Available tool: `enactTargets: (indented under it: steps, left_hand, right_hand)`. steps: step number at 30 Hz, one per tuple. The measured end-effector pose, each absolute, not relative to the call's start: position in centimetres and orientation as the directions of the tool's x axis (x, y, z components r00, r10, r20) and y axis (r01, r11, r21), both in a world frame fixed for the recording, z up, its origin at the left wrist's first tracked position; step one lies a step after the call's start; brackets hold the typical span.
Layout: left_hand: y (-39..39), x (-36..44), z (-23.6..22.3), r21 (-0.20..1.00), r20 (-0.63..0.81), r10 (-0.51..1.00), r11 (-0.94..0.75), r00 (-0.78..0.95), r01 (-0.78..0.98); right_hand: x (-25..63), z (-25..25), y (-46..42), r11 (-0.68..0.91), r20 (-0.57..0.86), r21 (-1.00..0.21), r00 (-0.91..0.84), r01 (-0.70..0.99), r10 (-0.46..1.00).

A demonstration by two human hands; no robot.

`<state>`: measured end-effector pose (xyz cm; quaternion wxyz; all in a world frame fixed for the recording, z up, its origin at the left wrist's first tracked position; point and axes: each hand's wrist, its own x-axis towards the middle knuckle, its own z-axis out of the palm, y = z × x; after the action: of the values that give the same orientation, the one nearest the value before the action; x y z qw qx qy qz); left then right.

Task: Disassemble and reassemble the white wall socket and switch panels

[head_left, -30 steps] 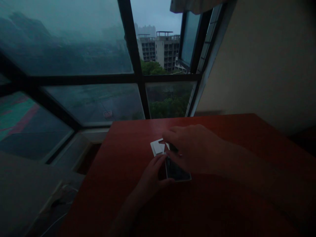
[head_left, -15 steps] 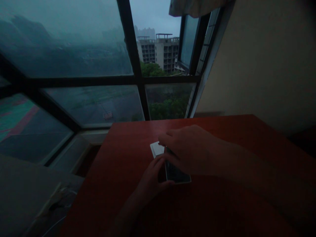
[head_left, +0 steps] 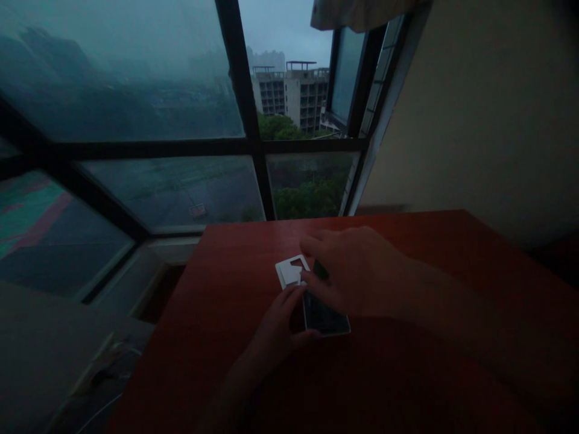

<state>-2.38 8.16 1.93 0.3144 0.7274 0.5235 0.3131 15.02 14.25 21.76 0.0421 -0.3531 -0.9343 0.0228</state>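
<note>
Head camera: left hand (head_left: 277, 324) held a dark slab (head_left: 326, 317); past its fingertips, white card (head_left: 286, 273) had a gap; right hand (head_left: 368, 271), couldn't tell.

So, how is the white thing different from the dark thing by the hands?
The white thing is pale all over, but the dark thing has a blackish top with a thin pale edge. The white thing has a gap showing red table; the dark thing shows no gap in the part we can see. The white thing sits farther away, the dark thing nearer you. Both look flat.
</note>
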Motion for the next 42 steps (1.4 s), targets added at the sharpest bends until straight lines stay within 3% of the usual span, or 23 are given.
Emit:
enactTargets:
  steps: [3, 9, 15, 21, 27, 33, 39, 42]
  left_hand:
    - [8.1, -2.4, 2.0, 0.789, 0.137, 0.950, -0.275, 0.279, 0.549]
    - [8.1, -2.5, 1.4, 0.765, 0.143, 0.960, -0.262, 0.242, 0.589]
    - [8.1, -2.4, 1.9, 0.772, 0.149, 0.949, -0.287, 0.278, 0.567]
    - [8.1, -2.3, 2.1, 0.773, 0.139, 0.958, -0.263, 0.251, 0.578]
    - [8.2, -2.5, 1.8, 0.772, 0.138, 0.950, -0.279, 0.279, 0.571]
    - [8.1, -2.6, 1.9, 0.773, 0.121, 0.952, -0.268, 0.282, 0.575]
    - [8.1, -2.4, 2.3, 0.765, 0.123, 0.946, -0.282, 0.299, 0.579]
    - [8.0, -2.3, 2.1, 0.745, 0.116, 0.957, -0.260, 0.264, 0.615]
  right_hand:
    - [15.4, 22.0, 14.1, 0.791, 0.044, -0.150, -0.795, 0.593, 0.604]
    - [15.2, 21.7, 14.2, 0.744, 0.048, -0.032, -0.743, 0.667, 0.668]
    - [15.7, 21.4, 14.1, 0.804, 0.084, -0.116, -0.801, 0.583, 0.593]
    - [15.3, 21.2, 14.5, 0.741, 0.071, -0.038, -0.737, 0.671, 0.672]
    - [15.7, 21.5, 14.1, 0.813, 0.070, -0.187, -0.818, 0.551, 0.571]
    - [15.4, 21.2, 14.6, 0.727, 0.087, -0.061, -0.722, 0.684, 0.686]
    - [15.6, 20.7, 14.8, 0.821, 0.131, -0.192, -0.815, 0.538, 0.564]
    - [15.3, 20.3, 15.0, 0.806, 0.144, -0.141, -0.794, 0.575, 0.591]
